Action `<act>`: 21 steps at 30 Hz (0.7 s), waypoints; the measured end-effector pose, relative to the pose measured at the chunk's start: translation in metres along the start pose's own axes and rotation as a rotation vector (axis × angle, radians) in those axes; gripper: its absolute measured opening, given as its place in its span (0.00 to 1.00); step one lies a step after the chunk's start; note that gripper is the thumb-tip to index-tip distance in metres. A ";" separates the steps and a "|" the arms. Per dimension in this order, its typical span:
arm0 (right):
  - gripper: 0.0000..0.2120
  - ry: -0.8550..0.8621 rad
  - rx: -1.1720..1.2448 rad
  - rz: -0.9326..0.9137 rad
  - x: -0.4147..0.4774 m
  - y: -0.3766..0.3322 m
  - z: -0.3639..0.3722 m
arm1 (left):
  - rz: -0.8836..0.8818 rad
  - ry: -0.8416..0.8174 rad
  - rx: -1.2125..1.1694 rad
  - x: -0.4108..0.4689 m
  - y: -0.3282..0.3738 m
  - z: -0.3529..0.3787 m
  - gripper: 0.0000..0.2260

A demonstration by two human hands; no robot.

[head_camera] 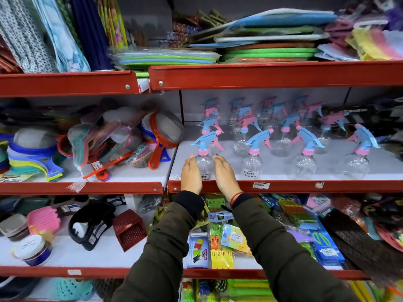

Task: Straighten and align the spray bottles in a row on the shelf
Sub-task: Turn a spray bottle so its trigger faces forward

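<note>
Both palms cupped flat around the front-left spray bottle (205, 165), my left hand (191, 175) on one flank, my right hand (224, 176) on the other, fingers straight and pressed to the clear plastic rather than curled shut. It stands upright at the front lip of the shelf (283, 185), blue trigger head and pink collar rising between my fingertips, nozzle pointing left. A small white sticker sits low on it between my hands, its print too small to read. Just right of my right hand, the next bottle (251, 164) carries a barcode label reading 35.00. Further right two more stand along the front, spaced apart, with rows of pink and blue heads behind. On the red edge right of my right wrist, a price tag (261, 185), blurred.
</note>
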State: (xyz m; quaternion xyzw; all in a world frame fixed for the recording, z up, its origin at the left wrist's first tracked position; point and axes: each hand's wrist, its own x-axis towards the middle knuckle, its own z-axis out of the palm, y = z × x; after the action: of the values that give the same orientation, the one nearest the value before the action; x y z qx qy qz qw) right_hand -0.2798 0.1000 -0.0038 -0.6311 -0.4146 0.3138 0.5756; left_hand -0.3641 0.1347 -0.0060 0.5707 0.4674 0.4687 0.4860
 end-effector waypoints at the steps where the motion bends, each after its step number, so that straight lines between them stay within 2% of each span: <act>1: 0.24 -0.014 -0.002 0.000 0.000 -0.001 0.001 | 0.007 -0.006 0.020 0.001 -0.003 0.001 0.22; 11: 0.24 0.013 0.011 -0.029 -0.012 0.007 0.006 | 0.041 -0.028 0.013 0.005 -0.005 0.005 0.22; 16: 0.21 0.091 0.036 -0.105 -0.036 0.007 -0.011 | 0.091 0.122 -0.057 -0.012 -0.006 0.009 0.24; 21: 0.20 0.199 0.033 -0.187 -0.058 0.016 -0.049 | 0.249 0.267 -0.148 -0.047 -0.005 0.028 0.19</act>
State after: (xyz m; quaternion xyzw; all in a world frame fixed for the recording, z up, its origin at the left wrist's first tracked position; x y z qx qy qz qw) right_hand -0.2609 0.0254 -0.0171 -0.6081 -0.4075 0.2014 0.6508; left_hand -0.3423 0.0851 -0.0169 0.5196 0.4177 0.6300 0.3983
